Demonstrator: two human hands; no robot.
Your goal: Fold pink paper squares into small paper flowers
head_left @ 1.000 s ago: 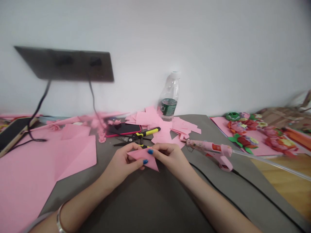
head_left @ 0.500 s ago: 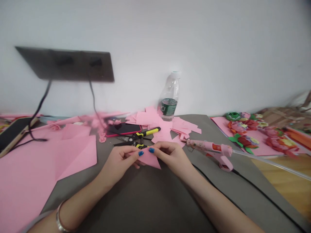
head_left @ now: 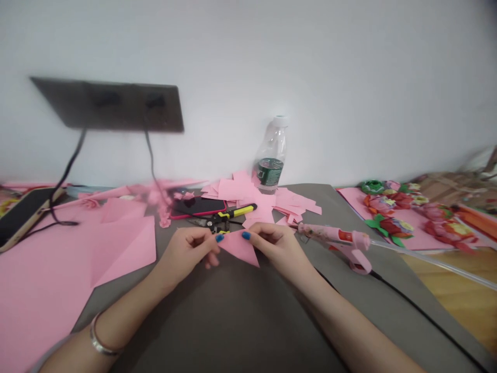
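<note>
A small folded piece of pink paper (head_left: 240,247) is stretched between my two hands above the grey table. My left hand (head_left: 196,247) pinches its left corner between thumb and forefinger. On the other side, my right hand (head_left: 274,242) grips the upper right edge, thumb in front. One corner of the paper points down and to the right. Just behind the hands lie black-and-yellow pliers (head_left: 243,211), partly covered by the paper and my left hand. Beyond them rests a phone in a red case (head_left: 202,206).
Loose pink paper pieces (head_left: 236,189) surround a clear plastic bottle (head_left: 271,155) by the wall. A pink glue gun (head_left: 341,237) with its cord lies right of my hands. Large pink sheets (head_left: 50,290) cover the left side. Colourful paper flowers (head_left: 394,228) sit at the far right.
My left hand has shifted slightly left, away from my right hand, so more of the paper's upper edge shows between the thumbs. The paper remains held in both hands.
</note>
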